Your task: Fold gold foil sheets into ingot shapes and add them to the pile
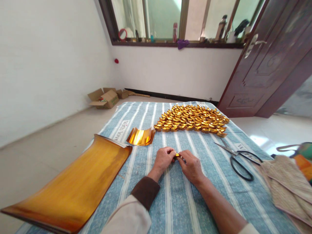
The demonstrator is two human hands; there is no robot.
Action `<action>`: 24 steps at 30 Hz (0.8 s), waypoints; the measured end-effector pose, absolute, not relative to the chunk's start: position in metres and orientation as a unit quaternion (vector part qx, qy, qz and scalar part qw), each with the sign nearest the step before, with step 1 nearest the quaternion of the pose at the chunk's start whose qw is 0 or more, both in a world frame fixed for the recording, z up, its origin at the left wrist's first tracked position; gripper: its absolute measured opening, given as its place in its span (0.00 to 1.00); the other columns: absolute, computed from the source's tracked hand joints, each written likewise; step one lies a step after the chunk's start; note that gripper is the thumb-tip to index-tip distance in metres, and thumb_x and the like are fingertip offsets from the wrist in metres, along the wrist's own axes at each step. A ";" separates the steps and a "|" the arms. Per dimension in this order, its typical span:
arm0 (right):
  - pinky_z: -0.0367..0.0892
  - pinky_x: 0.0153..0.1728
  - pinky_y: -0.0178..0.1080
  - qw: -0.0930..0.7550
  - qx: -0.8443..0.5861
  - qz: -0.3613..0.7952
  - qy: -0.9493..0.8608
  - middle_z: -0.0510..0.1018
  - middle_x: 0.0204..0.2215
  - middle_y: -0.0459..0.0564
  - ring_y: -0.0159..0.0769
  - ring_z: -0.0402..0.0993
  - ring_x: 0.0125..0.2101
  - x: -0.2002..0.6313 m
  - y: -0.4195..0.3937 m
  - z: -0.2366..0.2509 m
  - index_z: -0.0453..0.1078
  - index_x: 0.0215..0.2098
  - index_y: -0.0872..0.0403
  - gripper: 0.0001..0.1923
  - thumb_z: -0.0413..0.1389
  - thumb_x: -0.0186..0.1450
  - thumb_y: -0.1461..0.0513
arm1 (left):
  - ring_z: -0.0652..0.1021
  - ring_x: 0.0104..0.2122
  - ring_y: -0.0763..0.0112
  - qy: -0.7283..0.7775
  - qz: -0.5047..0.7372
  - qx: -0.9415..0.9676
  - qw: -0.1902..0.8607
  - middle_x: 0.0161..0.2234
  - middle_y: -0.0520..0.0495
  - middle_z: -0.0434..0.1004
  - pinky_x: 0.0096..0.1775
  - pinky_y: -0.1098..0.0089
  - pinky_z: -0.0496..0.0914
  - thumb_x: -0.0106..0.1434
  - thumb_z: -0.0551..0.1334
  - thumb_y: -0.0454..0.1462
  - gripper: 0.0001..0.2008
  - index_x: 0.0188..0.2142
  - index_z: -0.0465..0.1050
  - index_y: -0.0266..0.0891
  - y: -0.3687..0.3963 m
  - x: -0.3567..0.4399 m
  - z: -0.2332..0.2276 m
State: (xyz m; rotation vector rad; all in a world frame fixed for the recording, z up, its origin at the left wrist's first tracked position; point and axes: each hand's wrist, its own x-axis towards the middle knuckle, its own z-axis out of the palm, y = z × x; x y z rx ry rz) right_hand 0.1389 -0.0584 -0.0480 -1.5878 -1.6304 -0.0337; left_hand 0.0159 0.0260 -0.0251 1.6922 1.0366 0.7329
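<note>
Between my two hands, low over the striped cloth, is a small folded piece of gold foil paper (177, 155), mostly covered by fingers. My left hand (163, 160) pinches it from the left, and my right hand (192, 165) grips its other side. Beyond them lies a large cluster of folded gold paper ingots (192, 120) in packed rows. A short stack of curled gold foil sheets (140, 136) rests ahead and left of my left hand. Farther left is a big stack of large gold sheets (70, 182).
Open black-handled scissors (237, 154) lie right of my right hand on the blue striped cloth (170, 208). A beige quilted cloth (287, 182) sits at the right edge. Cardboard boxes (107, 98) stand on the floor at back left; a dark red door (265, 61) is at right.
</note>
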 end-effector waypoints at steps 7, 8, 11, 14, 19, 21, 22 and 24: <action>0.65 0.35 0.34 0.423 -0.638 -0.007 -0.643 0.76 0.31 0.48 0.34 0.73 0.31 0.142 -0.060 -0.050 0.71 0.37 0.53 0.06 0.52 0.66 0.65 | 0.75 0.19 0.72 0.438 0.320 0.676 0.498 0.21 0.51 0.76 0.25 0.73 0.67 0.58 0.59 0.44 0.14 0.26 0.75 0.36 0.027 0.016 -0.027; 0.65 0.35 0.34 0.424 -0.639 -0.006 -0.642 0.76 0.31 0.48 0.34 0.73 0.31 0.142 -0.060 -0.050 0.71 0.37 0.53 0.06 0.52 0.66 0.64 | 0.75 0.19 0.72 0.440 0.322 0.673 0.500 0.21 0.51 0.76 0.26 0.73 0.67 0.59 0.58 0.44 0.14 0.26 0.75 0.36 0.026 0.016 -0.027; 0.66 0.35 0.34 0.431 -0.640 -0.001 -0.636 0.76 0.31 0.49 0.34 0.73 0.30 0.143 -0.060 -0.051 0.71 0.38 0.53 0.07 0.51 0.66 0.64 | 0.74 0.19 0.73 0.449 0.326 0.661 0.505 0.19 0.52 0.75 0.25 0.74 0.66 0.60 0.58 0.45 0.15 0.28 0.75 0.36 0.025 0.015 -0.026; 0.66 0.35 0.35 0.441 -0.642 0.003 -0.627 0.77 0.33 0.49 0.34 0.74 0.31 0.145 -0.060 -0.053 0.72 0.39 0.53 0.07 0.51 0.65 0.64 | 0.73 0.17 0.73 0.459 0.329 0.649 0.510 0.16 0.53 0.72 0.22 0.75 0.63 0.61 0.57 0.46 0.16 0.29 0.76 0.36 0.025 0.014 -0.026; 0.67 0.34 0.35 0.447 -0.644 0.005 -0.621 0.77 0.31 0.50 0.35 0.73 0.30 0.149 -0.060 -0.055 0.72 0.39 0.54 0.08 0.52 0.65 0.64 | 0.71 0.16 0.74 0.472 0.333 0.630 0.520 0.16 0.52 0.72 0.19 0.76 0.60 0.61 0.56 0.47 0.17 0.30 0.75 0.36 0.026 0.013 -0.027; 0.67 0.34 0.35 0.447 -0.643 0.006 -0.622 0.77 0.30 0.49 0.35 0.73 0.30 0.151 -0.060 -0.055 0.72 0.39 0.54 0.08 0.52 0.65 0.64 | 0.71 0.16 0.74 0.474 0.334 0.624 0.523 0.16 0.51 0.72 0.18 0.76 0.59 0.61 0.56 0.47 0.18 0.30 0.75 0.36 0.026 0.014 -0.027; 0.66 0.34 0.35 0.447 -0.642 0.006 -0.623 0.77 0.30 0.49 0.35 0.73 0.30 0.151 -0.060 -0.055 0.73 0.38 0.54 0.07 0.52 0.65 0.64 | 0.71 0.16 0.74 0.475 0.335 0.622 0.524 0.16 0.51 0.72 0.18 0.77 0.59 0.61 0.56 0.47 0.18 0.30 0.75 0.36 0.026 0.014 -0.027; 0.66 0.35 0.35 0.447 -0.640 0.005 -0.625 0.77 0.30 0.49 0.35 0.73 0.30 0.151 -0.061 -0.054 0.73 0.36 0.53 0.07 0.52 0.65 0.65 | 0.71 0.17 0.74 0.477 0.336 0.620 0.525 0.17 0.51 0.73 0.18 0.77 0.59 0.61 0.56 0.47 0.18 0.29 0.75 0.35 0.026 0.014 -0.027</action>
